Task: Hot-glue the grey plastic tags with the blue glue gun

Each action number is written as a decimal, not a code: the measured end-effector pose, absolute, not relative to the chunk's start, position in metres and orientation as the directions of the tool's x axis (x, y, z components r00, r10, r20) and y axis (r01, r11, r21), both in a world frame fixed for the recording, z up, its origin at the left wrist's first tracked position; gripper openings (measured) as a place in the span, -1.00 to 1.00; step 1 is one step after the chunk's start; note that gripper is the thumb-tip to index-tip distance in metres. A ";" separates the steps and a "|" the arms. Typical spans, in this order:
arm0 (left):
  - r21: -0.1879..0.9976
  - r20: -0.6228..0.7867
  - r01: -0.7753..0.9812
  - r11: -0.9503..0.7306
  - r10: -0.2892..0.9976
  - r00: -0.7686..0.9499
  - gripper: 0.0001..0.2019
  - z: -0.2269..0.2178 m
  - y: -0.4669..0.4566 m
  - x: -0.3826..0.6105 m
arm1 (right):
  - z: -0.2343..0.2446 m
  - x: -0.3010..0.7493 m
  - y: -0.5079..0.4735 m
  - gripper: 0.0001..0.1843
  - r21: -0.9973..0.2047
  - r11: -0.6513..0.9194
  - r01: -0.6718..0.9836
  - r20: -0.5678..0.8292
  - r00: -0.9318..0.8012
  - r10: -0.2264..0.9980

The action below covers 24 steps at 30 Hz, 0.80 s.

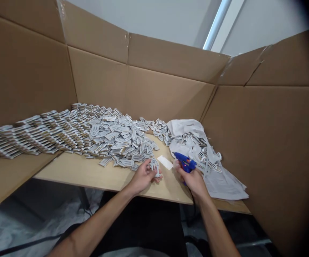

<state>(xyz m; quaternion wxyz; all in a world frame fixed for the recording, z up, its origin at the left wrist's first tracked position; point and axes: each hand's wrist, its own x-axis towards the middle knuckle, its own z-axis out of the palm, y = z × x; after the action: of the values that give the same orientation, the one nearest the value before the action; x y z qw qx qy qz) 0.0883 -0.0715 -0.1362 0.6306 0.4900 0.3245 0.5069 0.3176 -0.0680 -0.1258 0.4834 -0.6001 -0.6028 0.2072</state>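
Observation:
Between the thumb and fingers of my left hand (143,177) is a small grey plastic piece (155,167) with a pointed, arched end and slots. My right hand (193,178) is wrapped round the handle of a blue glue gun (184,161), its nozzle directed to the upper left and a small red light showing on its body. The nozzle and the grey piece are apart. A white slip (165,162) lies on the table between my hands. Just beyond my left hand spreads a loose heap of similar grey pieces (122,137).
Neat overlapping rows of grey pieces (36,134) cover the table's left side. At right, a crumpled white bag (221,184) holds more pieces. Tall cardboard walls (167,92) enclose the wooden table (76,167) at the back and sides. The gun's cord (193,203) hangs over the front edge.

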 end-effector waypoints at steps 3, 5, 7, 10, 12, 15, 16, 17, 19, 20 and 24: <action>0.945 0.081 -0.328 0.013 0.959 0.271 -0.38 -0.134 -0.074 0.090 | -0.126 0.304 -0.075 -0.53 -0.882 0.133 0.452 0.239 0.184 0.954; 0.938 0.053 -0.343 0.043 0.963 0.265 -0.34 -0.133 -0.077 0.089 | -0.125 0.293 -0.077 -0.50 -0.907 0.101 0.410 0.191 0.184 0.964; 0.935 0.042 -0.349 0.059 0.960 0.275 -0.32 -0.131 -0.079 0.088 | -0.124 0.283 -0.078 -0.50 -0.930 0.082 0.359 0.155 0.179 0.972; 0.928 0.056 -0.370 0.053 0.959 0.277 -0.33 -0.129 -0.081 0.088 | -0.123 0.271 -0.080 -0.52 -0.963 0.062 0.262 0.106 0.161 0.981; 0.919 0.065 -0.392 0.040 0.966 0.250 -0.34 -0.128 -0.081 0.089 | -0.123 0.265 -0.081 -0.49 -0.980 0.047 0.195 0.075 0.138 0.988; 0.917 0.077 -0.399 0.007 0.978 0.196 -0.34 -0.128 -0.080 0.090 | -0.127 0.258 -0.083 -0.44 -0.991 0.031 0.131 0.044 0.095 0.995; 0.919 0.083 -0.394 -0.006 0.981 0.178 -0.34 -0.129 -0.080 0.090 | -0.128 0.257 -0.083 -0.44 -0.993 0.025 0.120 0.035 0.082 0.996; 0.925 0.088 -0.380 -0.022 0.983 0.159 -0.35 -0.129 -0.079 0.090 | -0.130 0.256 -0.083 -0.45 -0.993 0.017 0.117 0.026 0.073 0.997; 0.943 0.098 -0.330 -0.050 0.987 0.130 -0.35 -0.131 -0.079 0.090 | -0.130 0.256 -0.084 -0.48 -0.990 0.003 0.144 0.013 0.064 0.998; 0.951 0.104 -0.302 -0.060 0.986 0.130 -0.34 -0.132 -0.079 0.090 | -0.129 0.257 -0.084 -0.49 -0.985 -0.003 0.175 0.009 0.069 0.998; 0.965 0.142 -0.249 -0.086 0.966 0.214 -0.33 -0.134 -0.080 0.089 | -0.114 0.261 -0.088 -0.54 -0.939 0.022 0.343 0.056 0.090 0.994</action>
<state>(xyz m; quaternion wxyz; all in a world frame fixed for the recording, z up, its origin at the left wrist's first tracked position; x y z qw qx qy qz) 0.0891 -0.0802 -0.1343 0.5812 0.5190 0.3454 0.5230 0.2610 -0.0878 -0.1138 0.4398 -0.5931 -0.5635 0.3705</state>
